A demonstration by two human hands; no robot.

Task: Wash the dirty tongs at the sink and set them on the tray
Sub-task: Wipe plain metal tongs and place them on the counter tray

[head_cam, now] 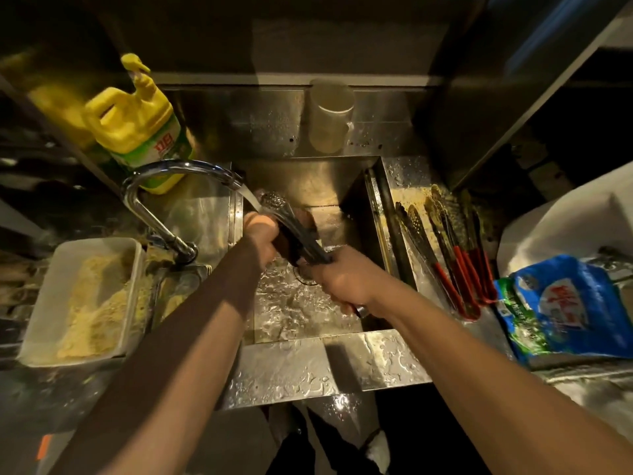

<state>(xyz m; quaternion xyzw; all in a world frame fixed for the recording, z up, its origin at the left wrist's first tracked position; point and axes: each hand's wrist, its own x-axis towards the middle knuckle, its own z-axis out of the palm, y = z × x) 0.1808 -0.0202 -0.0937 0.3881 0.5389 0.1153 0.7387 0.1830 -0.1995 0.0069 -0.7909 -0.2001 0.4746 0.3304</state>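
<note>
Head view, looking down into a steel sink. Over the basin, a pair of metal tongs, dark and wet, slotted tips pointing up and away, right under water running from a curved tap. Left hand closed round a dark scrubbing pad against the middle of the tongs, fingers curled tight. Right hand clamped on the handle end, fingers wrapped round it, a bit of the handle end poking out below the palm. Basin floor covered in rippling water.

Right of the sink, on a wet and greasy counter, more tongs lying side by side, red handles toward the viewer, tips crusted with yellowish grime. Beyond them, a blue and green plastic bag.

Left of the sink, a pale rectangular tub holding yellowish crumbs. Behind the tap, a yellow jug of dish soap with a pump top. At the back ledge, an upright clear plastic container; contents cannot be told.
</note>
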